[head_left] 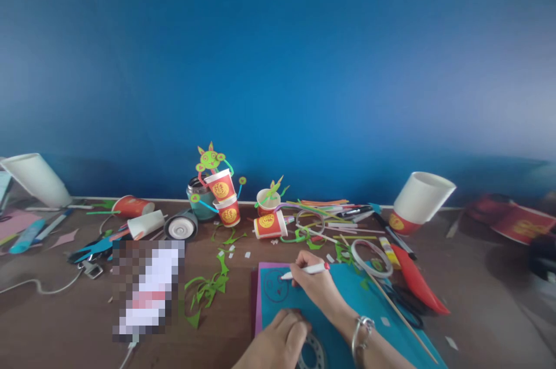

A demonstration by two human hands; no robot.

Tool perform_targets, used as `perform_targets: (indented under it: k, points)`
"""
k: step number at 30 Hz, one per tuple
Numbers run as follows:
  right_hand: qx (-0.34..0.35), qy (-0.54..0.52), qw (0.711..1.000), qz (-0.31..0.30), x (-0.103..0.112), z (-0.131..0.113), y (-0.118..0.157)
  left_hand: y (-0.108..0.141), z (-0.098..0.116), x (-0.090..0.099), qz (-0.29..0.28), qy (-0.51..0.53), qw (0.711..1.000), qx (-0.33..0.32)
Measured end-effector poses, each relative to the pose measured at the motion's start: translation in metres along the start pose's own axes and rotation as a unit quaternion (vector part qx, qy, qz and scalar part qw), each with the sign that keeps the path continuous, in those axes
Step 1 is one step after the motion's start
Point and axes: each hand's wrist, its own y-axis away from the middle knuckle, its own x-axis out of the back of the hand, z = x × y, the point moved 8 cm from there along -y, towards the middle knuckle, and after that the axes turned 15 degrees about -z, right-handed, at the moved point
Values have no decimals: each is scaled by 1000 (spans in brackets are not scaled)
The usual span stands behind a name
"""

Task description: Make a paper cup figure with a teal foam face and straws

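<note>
My right hand [315, 282] is closed around a white marker pen [308, 271] with a red end. Its tip touches a blue sheet of paper [347, 285], where a round face drawing [276, 286] shows in dark lines. My left hand [280, 337] rests on the lower part of the sheet, fingers curled together and fingertips hidden. Beside its thumb lies a grey ring with small marks [313, 353], partly out of view. A purple sheet [259, 305] peeks out under the blue one. A thin wooden stick [403, 320] crosses the sheet's right side.
Decorated red paper cups [229, 214] stand stacked, with one cup [270, 224] lying nearby. Green paper scraps [211, 291] litter the table. To the right are a tape roll [371, 258], a glue stick [388, 252] and a red pointed item [417, 282]. A blurred-out object [150, 291] lies left.
</note>
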Motion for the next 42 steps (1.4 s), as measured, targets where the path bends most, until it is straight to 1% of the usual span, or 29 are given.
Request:
perform_targets:
  k: [16, 22, 29, 34, 37, 42]
  points:
    - [1, 47, 999, 3, 2, -8, 3, -1, -1, -2, -11, 6, 1000, 6]
    - [5, 51, 999, -2, 1, -9, 3, 1, -1, -1, -3, 12, 1000, 2]
    - [-8, 55, 998, 1, 0, -4, 2, 0, 1, 0, -7, -11, 1000, 5]
    - [-11, 32, 999, 5, 0, 2, 0, 1, 1, 3, -5, -2, 1000, 3]
    - [-4, 28, 1000, 15, 2, 1, 0, 1, 1, 3, -2, 3, 1000, 2]
    - [-8, 48, 999, 13, 2, -2, 1, 0, 0, -1, -7, 7, 1000, 0]
